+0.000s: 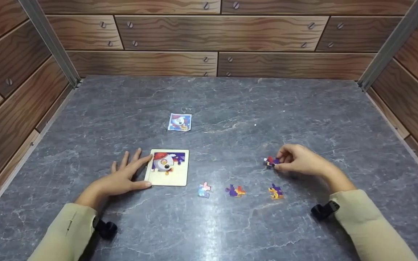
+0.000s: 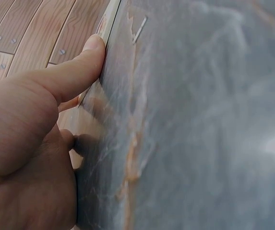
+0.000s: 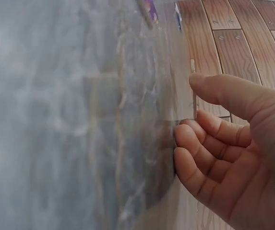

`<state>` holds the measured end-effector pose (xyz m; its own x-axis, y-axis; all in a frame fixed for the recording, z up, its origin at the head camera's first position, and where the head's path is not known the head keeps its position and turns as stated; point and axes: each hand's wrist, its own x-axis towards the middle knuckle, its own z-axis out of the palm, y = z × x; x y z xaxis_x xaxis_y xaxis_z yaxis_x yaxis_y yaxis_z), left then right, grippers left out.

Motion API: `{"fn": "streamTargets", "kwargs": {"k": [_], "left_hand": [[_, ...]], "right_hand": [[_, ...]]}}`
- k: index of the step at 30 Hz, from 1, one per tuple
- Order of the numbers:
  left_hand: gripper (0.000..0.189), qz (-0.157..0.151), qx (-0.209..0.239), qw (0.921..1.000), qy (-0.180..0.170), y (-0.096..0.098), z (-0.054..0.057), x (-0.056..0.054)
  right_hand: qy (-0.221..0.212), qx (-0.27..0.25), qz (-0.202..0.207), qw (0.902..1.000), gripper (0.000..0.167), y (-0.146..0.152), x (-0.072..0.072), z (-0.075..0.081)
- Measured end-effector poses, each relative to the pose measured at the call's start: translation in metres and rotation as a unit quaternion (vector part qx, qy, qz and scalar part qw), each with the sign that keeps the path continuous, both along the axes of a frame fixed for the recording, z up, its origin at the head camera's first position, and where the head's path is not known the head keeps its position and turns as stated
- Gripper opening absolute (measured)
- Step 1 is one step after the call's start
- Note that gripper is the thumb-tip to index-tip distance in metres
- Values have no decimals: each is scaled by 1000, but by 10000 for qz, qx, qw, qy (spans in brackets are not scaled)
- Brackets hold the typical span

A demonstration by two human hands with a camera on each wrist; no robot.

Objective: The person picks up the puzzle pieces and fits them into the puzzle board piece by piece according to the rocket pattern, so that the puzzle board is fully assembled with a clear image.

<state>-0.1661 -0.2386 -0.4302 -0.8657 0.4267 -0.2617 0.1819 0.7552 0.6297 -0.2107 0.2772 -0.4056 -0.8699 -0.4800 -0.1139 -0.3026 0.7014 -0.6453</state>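
Right hand (image 3: 255, 160), thumb and fingertip pinching a thin flat piece (image 3: 194, 98) seen edge-on, remaining fingers curled; grey marbled tabletop (image 3: 70, 120); purple-faced piece (image 3: 151, 10) and another colourful piece (image 3: 178, 18) near top edge; wood-patterned planking (image 3: 238, 52) behind.

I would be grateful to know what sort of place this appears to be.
Probably an enclosed tabletop recording station: a grey marble-patterned table is bounded at the back and sides by wood-patterned panels, and small black wrist cameras sit at the person's cuffs.
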Motion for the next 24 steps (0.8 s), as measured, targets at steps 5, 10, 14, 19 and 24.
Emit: {"fn": "streamTargets", "kwargs": {"k": [5, 10, 14, 19, 24], "left_hand": [[83, 22, -11, 10000, -1, 0, 0, 0], [83, 36, -28, 10000, 9, 0, 0, 0], [84, 38, -39, 10000, 23, 1, 0, 0], [83, 21, 0, 10000, 71, 0, -1, 1], [83, -13, 99, 9999, 58, -1, -2, 1]], "right_hand": [[153, -208, 83, 9996, 29, -10, 4, 3], [370, -312, 281, 9984, 26, -24, 8, 6], [481, -406, 420, 9971, 26, -37, 11, 8], [613, -568, 574, 9948, 26, -54, 12, 7], [814, -613, 672, 9925, 27, -71, 13, 8]]}}
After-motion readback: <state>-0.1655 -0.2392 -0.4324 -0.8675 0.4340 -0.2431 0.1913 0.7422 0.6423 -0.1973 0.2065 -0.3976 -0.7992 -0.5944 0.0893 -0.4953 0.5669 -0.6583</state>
